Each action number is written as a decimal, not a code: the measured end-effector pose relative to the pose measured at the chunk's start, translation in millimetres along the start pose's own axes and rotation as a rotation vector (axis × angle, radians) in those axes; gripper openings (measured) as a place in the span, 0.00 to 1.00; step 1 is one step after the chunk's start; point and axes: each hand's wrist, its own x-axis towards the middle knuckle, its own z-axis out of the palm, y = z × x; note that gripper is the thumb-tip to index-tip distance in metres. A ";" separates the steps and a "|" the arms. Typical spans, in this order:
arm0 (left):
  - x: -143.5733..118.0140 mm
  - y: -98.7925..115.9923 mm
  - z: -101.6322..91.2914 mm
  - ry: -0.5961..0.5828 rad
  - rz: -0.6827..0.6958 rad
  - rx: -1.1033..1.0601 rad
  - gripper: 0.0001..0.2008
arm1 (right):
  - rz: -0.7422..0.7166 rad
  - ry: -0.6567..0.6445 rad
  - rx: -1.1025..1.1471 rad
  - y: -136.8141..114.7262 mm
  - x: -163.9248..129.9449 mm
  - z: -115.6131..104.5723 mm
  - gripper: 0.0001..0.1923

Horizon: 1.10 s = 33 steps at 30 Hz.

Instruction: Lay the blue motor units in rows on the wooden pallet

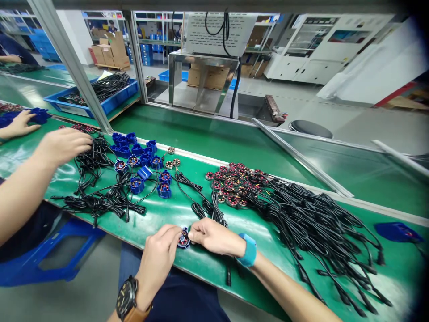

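Observation:
At the near edge of the green bench, a small round blue plastic housing (184, 239) with a dark red coil-like part inside is between my hands. My left hand (161, 246), with a watch on its wrist, grips the housing's left side. The fingers of my right hand (211, 235), which has a teal wristband, are pinched at its right side; what the fingertips hold there is hidden. A black cable (229, 273) comes out beneath my right forearm. Behind my hands lie several filled blue housings (164, 189) and blue empty ones (123, 145).
Right of centre lie a heap of red round coil parts (231, 183) and their bundled black cables (308, 219). A co-worker's hand (67, 145) is over more cables at left; another person's hand (22, 125) touches blue housings. A blue tray (115, 102) holds cables.

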 end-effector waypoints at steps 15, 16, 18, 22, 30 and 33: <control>-42.0 4.7 18.5 0.031 -0.111 -0.025 0.26 | 0.045 0.009 0.167 2.6 -22.8 25.2 0.25; -43.8 4.1 20.3 0.040 -0.094 -0.031 0.25 | 0.029 0.016 0.162 3.7 -24.5 26.2 0.25; -46.1 2.6 22.5 0.064 -0.044 -0.045 0.26 | 0.010 0.027 0.159 6.0 -27.2 27.1 0.25; -46.0 0.1 23.1 0.087 0.053 -0.051 0.29 | -0.002 0.025 0.185 10.3 -30.5 27.7 0.24; -47.9 -5.7 25.2 0.100 0.109 -0.091 0.31 | -0.008 0.024 0.226 14.1 -33.0 30.6 0.24; -48.4 -8.8 26.3 0.109 0.126 -0.136 0.30 | -0.014 0.022 0.241 15.1 -33.0 31.8 0.24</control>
